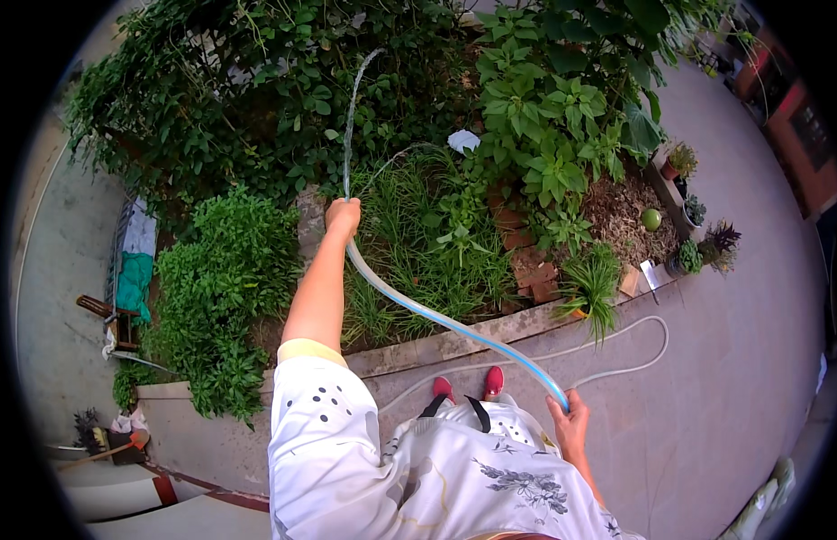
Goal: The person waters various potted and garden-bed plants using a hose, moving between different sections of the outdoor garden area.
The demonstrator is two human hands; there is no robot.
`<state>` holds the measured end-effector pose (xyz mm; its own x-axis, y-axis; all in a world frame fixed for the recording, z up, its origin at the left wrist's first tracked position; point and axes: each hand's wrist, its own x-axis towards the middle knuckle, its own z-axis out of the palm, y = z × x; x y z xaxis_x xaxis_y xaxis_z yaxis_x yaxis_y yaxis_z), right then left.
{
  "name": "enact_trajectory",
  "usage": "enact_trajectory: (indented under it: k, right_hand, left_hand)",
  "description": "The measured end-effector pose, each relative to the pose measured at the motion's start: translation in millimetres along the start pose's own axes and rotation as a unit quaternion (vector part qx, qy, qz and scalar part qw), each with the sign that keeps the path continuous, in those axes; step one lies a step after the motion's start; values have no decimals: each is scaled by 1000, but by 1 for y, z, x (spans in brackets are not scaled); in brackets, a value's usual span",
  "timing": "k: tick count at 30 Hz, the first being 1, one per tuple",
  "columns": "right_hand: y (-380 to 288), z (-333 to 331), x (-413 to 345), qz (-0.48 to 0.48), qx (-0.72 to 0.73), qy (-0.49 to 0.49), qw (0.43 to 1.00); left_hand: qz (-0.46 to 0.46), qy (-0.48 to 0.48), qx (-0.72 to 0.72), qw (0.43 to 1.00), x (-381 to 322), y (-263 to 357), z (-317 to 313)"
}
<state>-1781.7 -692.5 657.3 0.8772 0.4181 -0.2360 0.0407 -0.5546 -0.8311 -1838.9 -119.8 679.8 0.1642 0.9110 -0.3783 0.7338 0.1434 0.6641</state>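
Note:
A clear plastic garden hose with a blue stripe (452, 322) runs between my two hands. My left hand (343, 217) is stretched forward over the garden bed, closed around the hose near its outlet. From there a stream of water (351, 128) arcs away towards the leafy climbing plants (270, 101); a thinner jet bends off to the right. My right hand (569, 417) grips the hose lower down, beside my waist. Beneath the hose grow grassy green plants (418, 270) inside the bed's low border.
Slack hose (663, 337) loops over the paving near my red shoes (494, 381). On the border stand potted plants (690, 255) and a cleaver (650, 275); a round green fruit (651, 219) lies on mulch. A hoe (111, 451) is at the lower left.

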Motion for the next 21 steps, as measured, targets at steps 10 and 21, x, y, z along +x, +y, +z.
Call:
enact_trajectory:
  k: [10, 21]
  right_hand:
    - [-1, 1, 1, -3, 5, 1, 1000]
    - [2, 0, 2, -10, 3, 1, 1000]
  left_hand:
    - [-5, 30, -29, 999, 0, 1, -2]
    - [-14, 34, -27, 999, 1, -3, -3]
